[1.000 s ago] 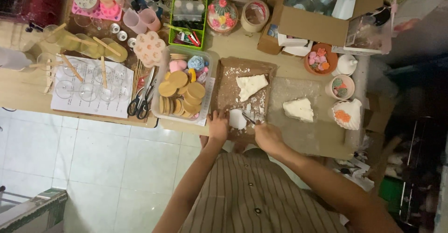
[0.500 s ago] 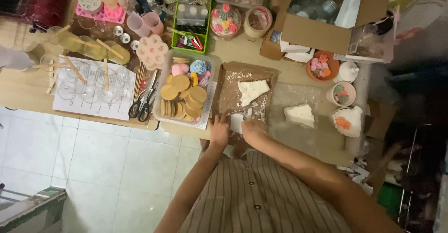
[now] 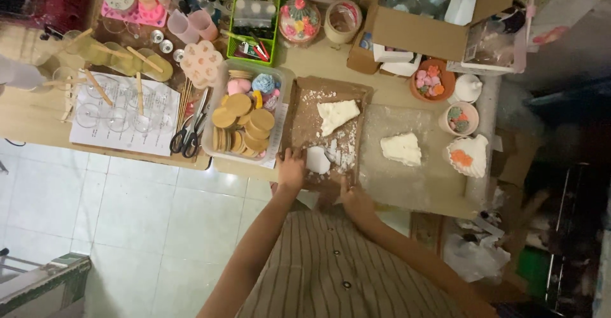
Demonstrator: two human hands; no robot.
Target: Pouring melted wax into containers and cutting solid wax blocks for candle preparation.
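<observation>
At a cluttered craft table (image 3: 38,124), the left hand (image 3: 291,170) presses curled fingers beside a small white block (image 3: 317,159) on a brown board (image 3: 305,124); the right hand (image 3: 354,198), grip unclear, rests at the board's near edge. A tub of wooden discs (image 3: 245,124) crowds the left side, scissors (image 3: 188,138) beyond.

1. Wooden surface (image 3: 38,124) — crowded.
2. Brown cutting board (image 3: 305,124) at centre; clear tub (image 3: 219,149) at nine o'clock of it.
3. Plastic sheet (image 3: 414,184) at three o'clock — white paper (image 3: 162,117) far left.
</observation>
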